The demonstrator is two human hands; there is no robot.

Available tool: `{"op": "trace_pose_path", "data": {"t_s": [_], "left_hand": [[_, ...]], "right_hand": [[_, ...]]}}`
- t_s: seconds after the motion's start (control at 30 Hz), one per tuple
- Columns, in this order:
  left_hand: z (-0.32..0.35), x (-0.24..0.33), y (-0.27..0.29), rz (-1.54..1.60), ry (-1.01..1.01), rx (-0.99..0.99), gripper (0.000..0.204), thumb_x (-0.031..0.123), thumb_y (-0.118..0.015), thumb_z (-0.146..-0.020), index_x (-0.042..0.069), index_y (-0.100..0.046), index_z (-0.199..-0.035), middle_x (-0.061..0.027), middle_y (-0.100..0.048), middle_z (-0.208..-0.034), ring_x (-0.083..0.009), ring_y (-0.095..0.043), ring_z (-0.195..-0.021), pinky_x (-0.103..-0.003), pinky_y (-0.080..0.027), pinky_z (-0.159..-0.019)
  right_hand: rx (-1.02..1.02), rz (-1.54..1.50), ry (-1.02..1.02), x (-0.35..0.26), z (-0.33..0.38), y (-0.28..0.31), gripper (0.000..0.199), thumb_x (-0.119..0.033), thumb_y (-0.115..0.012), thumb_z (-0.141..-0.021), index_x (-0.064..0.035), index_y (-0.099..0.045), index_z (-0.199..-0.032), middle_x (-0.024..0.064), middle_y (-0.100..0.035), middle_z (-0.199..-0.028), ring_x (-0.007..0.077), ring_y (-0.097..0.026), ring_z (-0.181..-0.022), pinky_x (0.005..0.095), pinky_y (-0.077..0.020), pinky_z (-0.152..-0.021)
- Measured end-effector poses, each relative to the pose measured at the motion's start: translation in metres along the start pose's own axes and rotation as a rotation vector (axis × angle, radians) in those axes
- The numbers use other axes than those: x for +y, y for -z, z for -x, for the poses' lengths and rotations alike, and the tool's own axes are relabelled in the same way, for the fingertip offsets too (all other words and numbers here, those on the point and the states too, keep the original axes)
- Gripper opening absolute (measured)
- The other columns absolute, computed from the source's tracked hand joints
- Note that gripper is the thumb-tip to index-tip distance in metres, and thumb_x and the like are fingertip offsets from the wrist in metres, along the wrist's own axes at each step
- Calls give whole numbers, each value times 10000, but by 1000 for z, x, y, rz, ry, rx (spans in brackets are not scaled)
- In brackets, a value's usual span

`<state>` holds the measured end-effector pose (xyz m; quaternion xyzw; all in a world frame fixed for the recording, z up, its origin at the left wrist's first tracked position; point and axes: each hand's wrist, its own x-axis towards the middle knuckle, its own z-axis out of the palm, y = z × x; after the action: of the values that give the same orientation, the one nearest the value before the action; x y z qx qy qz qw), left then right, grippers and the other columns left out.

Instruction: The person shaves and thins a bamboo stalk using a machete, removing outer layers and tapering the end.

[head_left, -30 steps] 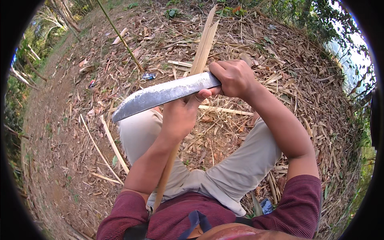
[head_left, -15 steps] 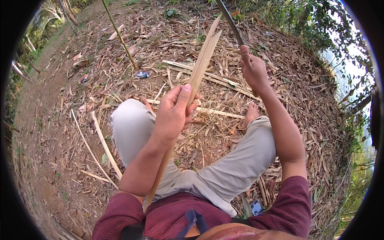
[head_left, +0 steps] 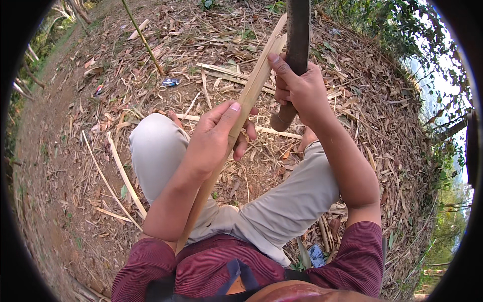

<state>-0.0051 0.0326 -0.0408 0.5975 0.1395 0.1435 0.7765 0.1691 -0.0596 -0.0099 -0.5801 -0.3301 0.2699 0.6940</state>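
The left hand (head_left: pixel 214 138) is gripping the strip (head_left: pixel 251 93) mid-length, fingers wrapped, over the knees; the right hand (head_left: pixel 302 90) is clutching the knife (head_left: pixel 297 45); the strip is looking light, stiff, splintery.

1. Your right hand (head_left: pixel 299 90) has come down from its raised reach and now sits close beside your left hand (head_left: pixel 216 138).
2. The big knife (head_left: pixel 297 45), which lay flat across the bamboo strip (head_left: pixel 254 85), now stands upright against its upper end.
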Motion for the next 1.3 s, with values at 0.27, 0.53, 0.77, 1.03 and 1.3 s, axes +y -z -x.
{"op": "trace_pose_path", "data": {"t_s": [0.27, 0.53, 0.77, 1.03, 1.3], "left_hand": [[10, 2, 8, -16, 191, -116, 506, 377, -278, -1079, -38, -557, -1159, -74, -609, -798, -145, -580, -567, -273, -502, -498], [12, -2, 9, 114, 176, -55, 320, 320, -456, -1055, 23, -564, -1110, 38, -447, -688, -14, -322, -467, -171, -307, -414], [10, 5, 9, 118, 83, 42, 282, 286, -474, -1043, 28, -581, -1076, 38, -477, -694, -5, -333, -465, -161, -272, -409], [15, 3, 20, 268, -4, 79, 91, 116, -555, -900, 41, -596, -933, 42, -465, -681, -23, -377, -527, -193, -266, -452], [16, -1, 20, 210, -28, 111, 82, 116, -536, -902, 56, -591, -890, 54, -426, -661, -32, -358, -557, -204, -269, -494]], "right_hand": [[139, -208, 30, -4, -11, 24, 242, -259, -714, -931, -71, -569, -885, -64, -391, -592, 65, -370, -471, 260, -348, -460], [129, 99, -18, -9, -8, 14, 504, -464, -507, -1021, 33, -592, -1032, -68, -347, -560, 50, -342, -432, 253, -318, -435], [-136, 583, 209, 17, 5, -2, 672, -603, -439, -995, -2, -677, -809, 10, -453, -499, 108, -496, -469, 314, -375, -446], [-180, 1160, 638, 27, 24, -21, 620, -636, -587, -882, -34, -587, -732, 159, -596, -563, 337, -621, -509, 428, -486, -483], [-176, 1308, 693, 27, 19, -20, 614, -680, -610, -834, -74, -576, -737, 100, -586, -580, 302, -612, -505, 416, -469, -451]]}}
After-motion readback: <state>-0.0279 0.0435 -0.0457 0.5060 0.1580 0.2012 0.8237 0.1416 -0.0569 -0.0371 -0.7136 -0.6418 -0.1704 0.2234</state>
